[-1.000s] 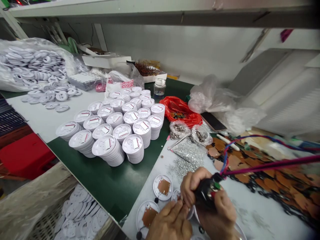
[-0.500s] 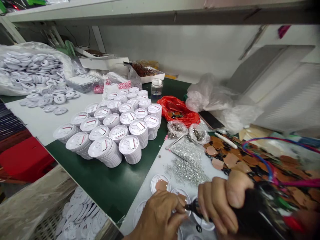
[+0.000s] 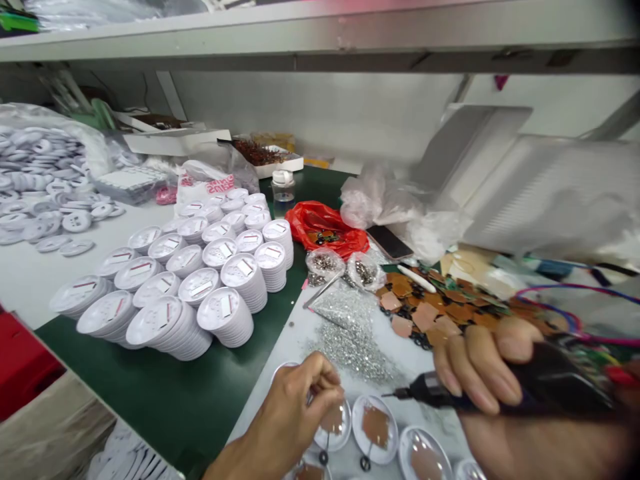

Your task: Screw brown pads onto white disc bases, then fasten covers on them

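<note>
My right hand [image 3: 480,373] grips a black corded hand tool [image 3: 545,380] with a thin metal tip [image 3: 390,394], and the tip touches nothing. My left hand [image 3: 295,413] hangs over the white round discs with its fingers pinched together. Anything between those fingers is hidden. Below the hands lie several white discs, the nearest [image 3: 375,427] carrying a copper-brown square pad. Small black rings [image 3: 323,457] sit beside them on the white board [image 3: 425,420].
Silver glitter [image 3: 350,340] lies beyond the discs, and brown squares with black bits [image 3: 425,313] are spread to the right. Stacks of white discs [image 3: 225,317] stand on the green mat [image 3: 150,393]. Behind are a red bag [image 3: 325,230] and a phone [image 3: 389,242].
The tool has come away from my left hand, and its tip now points left in the gap between my hands. The whole view has shifted, with the table sliding left.
</note>
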A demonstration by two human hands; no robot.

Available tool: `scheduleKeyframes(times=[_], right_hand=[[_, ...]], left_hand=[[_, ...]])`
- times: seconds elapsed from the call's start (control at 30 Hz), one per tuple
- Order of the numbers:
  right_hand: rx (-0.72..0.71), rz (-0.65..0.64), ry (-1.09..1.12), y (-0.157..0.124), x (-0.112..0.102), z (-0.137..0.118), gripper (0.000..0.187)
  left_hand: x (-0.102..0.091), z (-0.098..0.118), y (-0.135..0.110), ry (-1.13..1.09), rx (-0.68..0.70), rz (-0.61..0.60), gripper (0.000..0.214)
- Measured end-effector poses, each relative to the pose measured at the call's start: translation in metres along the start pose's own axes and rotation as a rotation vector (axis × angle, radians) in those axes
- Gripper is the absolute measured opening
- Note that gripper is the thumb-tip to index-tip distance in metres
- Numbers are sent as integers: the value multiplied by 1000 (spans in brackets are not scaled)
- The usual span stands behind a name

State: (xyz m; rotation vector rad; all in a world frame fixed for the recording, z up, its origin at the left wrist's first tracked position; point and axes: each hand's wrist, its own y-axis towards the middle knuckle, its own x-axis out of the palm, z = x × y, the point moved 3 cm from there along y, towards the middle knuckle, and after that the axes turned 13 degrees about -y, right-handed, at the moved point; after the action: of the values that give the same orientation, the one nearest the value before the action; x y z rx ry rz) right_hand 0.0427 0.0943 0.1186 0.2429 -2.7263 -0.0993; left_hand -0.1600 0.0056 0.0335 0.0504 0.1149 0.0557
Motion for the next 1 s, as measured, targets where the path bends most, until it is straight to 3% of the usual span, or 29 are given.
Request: scheduleKeyframes(times=[0.07,0.2,0.37,0.5,0.63,0.7,0.8,1.0], right_hand=[[-21,61,1,0,5,-8,58],[-40,104,-27,4,2,-16,58],[-160,224,-180,24,-44,-8,52],[-205,246,-329,38,-86,11,47],[-244,218,-463,42,-108,25,39],[-249,188,-557,43,-112,28,39],[-254,142,-716,42,-115,31,41],[-274,173,-1057,39,-118,34,41]], left_hand=[[12,5,9,-42,2,-85,16],[38,12,30,53,132,-190,23],[78,7,67,250,237,-362,34],[110,-7,91,330,301,-421,30],[125,-15,99,371,360,-450,27],[121,-12,97,385,379,-436,27],[98,0,87,420,381,-393,28],[17,18,40,507,235,-229,25]])
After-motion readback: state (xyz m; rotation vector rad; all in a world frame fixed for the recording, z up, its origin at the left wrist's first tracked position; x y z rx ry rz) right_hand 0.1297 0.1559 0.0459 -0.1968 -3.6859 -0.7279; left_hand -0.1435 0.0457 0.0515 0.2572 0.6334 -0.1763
